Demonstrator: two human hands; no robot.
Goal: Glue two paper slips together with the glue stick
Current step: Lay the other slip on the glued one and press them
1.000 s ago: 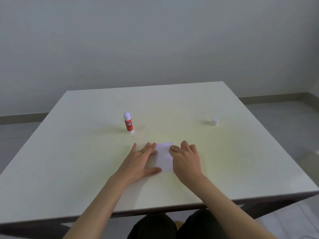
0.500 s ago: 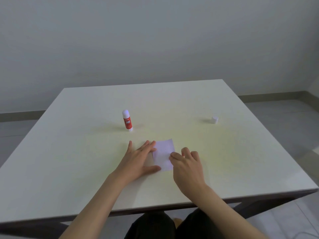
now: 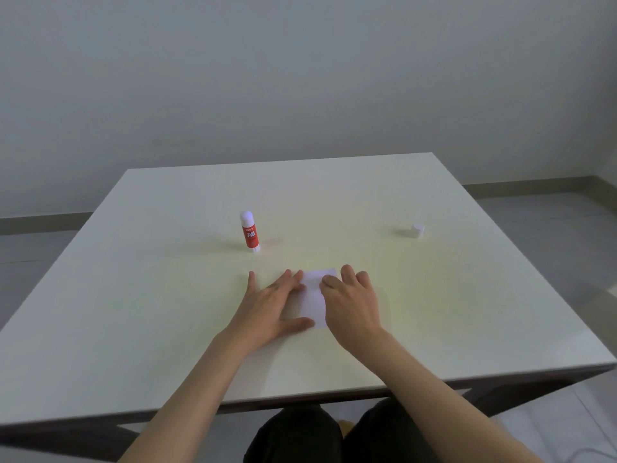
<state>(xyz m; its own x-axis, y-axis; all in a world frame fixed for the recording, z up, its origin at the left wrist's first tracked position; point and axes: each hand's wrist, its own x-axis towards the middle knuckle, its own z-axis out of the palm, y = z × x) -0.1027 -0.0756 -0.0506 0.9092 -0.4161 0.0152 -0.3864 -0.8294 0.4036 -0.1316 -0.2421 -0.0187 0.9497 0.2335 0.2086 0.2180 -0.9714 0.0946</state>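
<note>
White paper slips (image 3: 314, 297) lie flat near the middle of the white table (image 3: 133, 295); I cannot tell where one slip ends and the other begins. My left hand (image 3: 273, 305) lies flat with spread fingers on the paper's left edge. My right hand (image 3: 352, 305) rests palm down on its right edge, fingertips on the sheet. The red glue stick (image 3: 249, 231) stands upright, uncapped, behind my left hand and apart from it. Its white cap (image 3: 417, 230) sits far to the right.
The table's near edge (image 3: 300, 401) runs just above my knees. A grey wall and floor lie beyond the far edge.
My right hand slid forward along the paper's right side after having pulled back a little. My left hand stayed pressed on the left edge.
</note>
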